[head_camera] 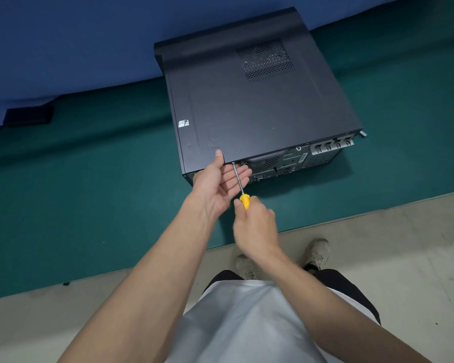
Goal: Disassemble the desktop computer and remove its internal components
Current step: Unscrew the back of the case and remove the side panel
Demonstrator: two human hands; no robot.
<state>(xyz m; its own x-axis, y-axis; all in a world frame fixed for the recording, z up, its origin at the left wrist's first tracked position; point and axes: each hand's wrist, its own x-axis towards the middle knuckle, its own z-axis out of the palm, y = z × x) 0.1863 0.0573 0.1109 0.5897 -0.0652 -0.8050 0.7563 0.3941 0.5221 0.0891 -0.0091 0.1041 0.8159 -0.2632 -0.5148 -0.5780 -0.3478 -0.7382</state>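
fingers curled, right hand [256,226] grips the yellow-handled screwdriver [245,201]; left hand [218,184] straight-fingered beneath its metal shaft.

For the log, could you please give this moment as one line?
right hand: grips screwdriver, tip at case rear | left hand: open beneath shaft | case: closed

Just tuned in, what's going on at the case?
A person works on the desktop computer, lying on its side on the green mat. The right hand grips a yellow-handled screwdriver, its tip at the rear edge of the side panel. The left hand lies open under the shaft, thumb on the panel, which is still on.
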